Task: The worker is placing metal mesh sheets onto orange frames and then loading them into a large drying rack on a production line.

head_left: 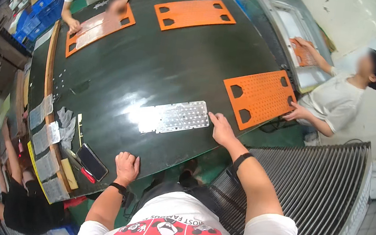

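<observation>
A silver perforated sheet (176, 117) lies on the dark green table (155, 74) in front of me, with bright glare over its left part. My right hand (222, 130) is at the sheet's right edge, its fingers closed on that edge near the corner. At the near edge of the table rests my left hand (127, 167), fingers curled in and nothing visible in them. Left of it lie a phone (92, 161), a red-handled tool (87, 175) and a grey cloth (66, 127).
Orange perforated boards lie at the right (259, 99) and far side (194, 14). A co-worker handles another orange board (101, 29) at the far left; a second co-worker stands at a framed machine (297, 36). A ribbed metal rack (302, 198) stands right of me.
</observation>
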The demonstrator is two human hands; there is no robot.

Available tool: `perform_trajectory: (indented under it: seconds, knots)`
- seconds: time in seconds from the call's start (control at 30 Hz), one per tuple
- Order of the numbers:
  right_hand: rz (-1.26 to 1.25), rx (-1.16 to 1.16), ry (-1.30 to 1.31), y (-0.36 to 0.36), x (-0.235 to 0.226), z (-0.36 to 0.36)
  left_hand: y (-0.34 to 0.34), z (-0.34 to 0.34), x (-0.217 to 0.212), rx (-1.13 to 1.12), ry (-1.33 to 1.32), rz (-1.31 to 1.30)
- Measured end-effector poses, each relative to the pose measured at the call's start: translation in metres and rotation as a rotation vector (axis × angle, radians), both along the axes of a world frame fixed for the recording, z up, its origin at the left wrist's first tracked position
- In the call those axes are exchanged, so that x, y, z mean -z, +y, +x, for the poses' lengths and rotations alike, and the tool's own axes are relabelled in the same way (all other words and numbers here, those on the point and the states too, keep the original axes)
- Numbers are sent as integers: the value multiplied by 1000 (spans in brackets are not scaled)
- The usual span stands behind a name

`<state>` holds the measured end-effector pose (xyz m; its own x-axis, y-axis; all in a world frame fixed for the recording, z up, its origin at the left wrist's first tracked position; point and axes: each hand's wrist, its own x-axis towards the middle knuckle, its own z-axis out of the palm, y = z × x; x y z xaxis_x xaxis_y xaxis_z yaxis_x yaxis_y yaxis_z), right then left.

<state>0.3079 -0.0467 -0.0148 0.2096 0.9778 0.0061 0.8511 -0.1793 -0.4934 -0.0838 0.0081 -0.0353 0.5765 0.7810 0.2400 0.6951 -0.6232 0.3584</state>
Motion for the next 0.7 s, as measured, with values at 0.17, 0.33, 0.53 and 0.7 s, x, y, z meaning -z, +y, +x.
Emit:
perform_trajectory:
  seconds: [0.17, 0.33, 0.53, 0.7]
  knots:
    - [-140, -125, -147, 29, -10, 12, -4, 0, -8, -12, 35, -5]
    - [-111, -296, -351, 12, -7, 21, -3, 5, -8, -4, 74, 14]
    - [-136, -340, -436, -53, -8, 36, -1, 7, -6, 13, 85, 22]
    - [-25, 47, -70, -119, 5, 31, -1, 1, -6, 10, 88, 15]
